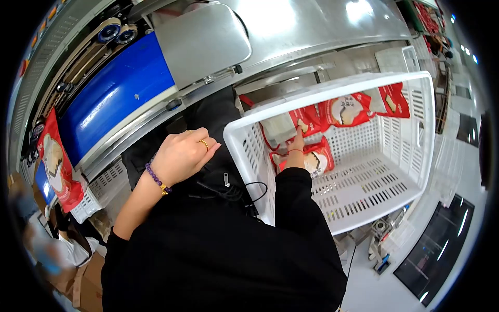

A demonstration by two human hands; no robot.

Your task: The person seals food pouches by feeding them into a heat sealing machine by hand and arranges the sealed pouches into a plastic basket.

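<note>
My left hand (184, 154) hangs over my lap, its fingers curled in, with nothing visible in it. It wears a gold ring and a purple bead bracelet. My right hand (297, 142) reaches inside a white plastic basket (332, 89), its fingers against a red-and-white food bag (306, 120) by the basket's wall; the fingers are partly hidden. Another red bag (317, 160) lies beneath my right forearm. Along the same wall stand a red bag with a pale picture (347, 110) and one at the corner (393, 100).
A blue conveyor belt (117, 93) runs at the left, with a steel plate (202, 44) beside it. Another red bag (54, 161) is at the belt's near end, above a small white basket (86, 205). A metal counter (317, 23) spans the back.
</note>
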